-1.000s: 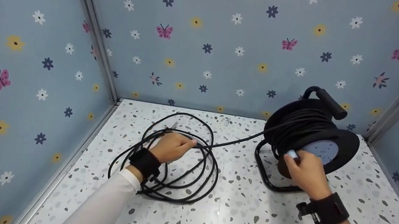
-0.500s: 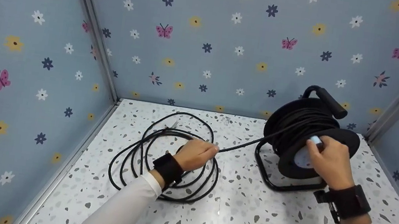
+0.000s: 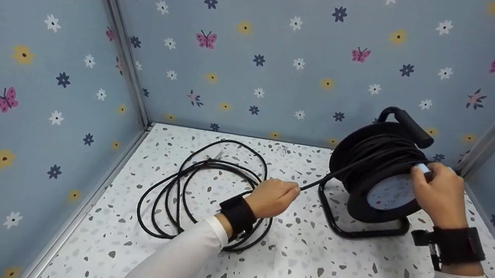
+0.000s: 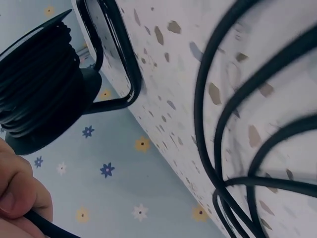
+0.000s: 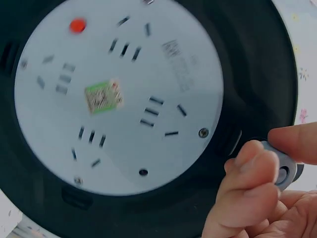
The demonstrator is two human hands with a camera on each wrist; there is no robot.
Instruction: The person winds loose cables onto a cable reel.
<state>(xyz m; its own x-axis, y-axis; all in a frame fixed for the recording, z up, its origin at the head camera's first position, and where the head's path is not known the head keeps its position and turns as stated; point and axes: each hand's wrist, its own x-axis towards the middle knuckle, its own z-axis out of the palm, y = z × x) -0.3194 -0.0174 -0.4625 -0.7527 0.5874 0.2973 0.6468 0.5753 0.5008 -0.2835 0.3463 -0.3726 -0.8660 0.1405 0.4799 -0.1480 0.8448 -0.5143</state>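
Head view gave the whole layout: cable reel (image 3: 380, 168) stood upright on its black frame at the right rear of the speckled table (image 3: 306, 271), near the corner; loose cable (image 3: 202, 190) lay in loops left of centre, one strand running taut from the left hand (image 3: 274, 197) up to the drum.

Right wrist view alone showed the reel's pale socket face (image 5: 116, 94) with slots, a red dot and a green label; blurred. Left wrist view alone showed the frame's foot (image 4: 116, 74) and the loops from table level.

Left hand: fingers (image 4: 20, 193) curled round the cable, gripping it. Right hand (image 3: 441, 195): thumb and fingers pinched the small pale crank knob (image 5: 283, 171) at the reel's rim.
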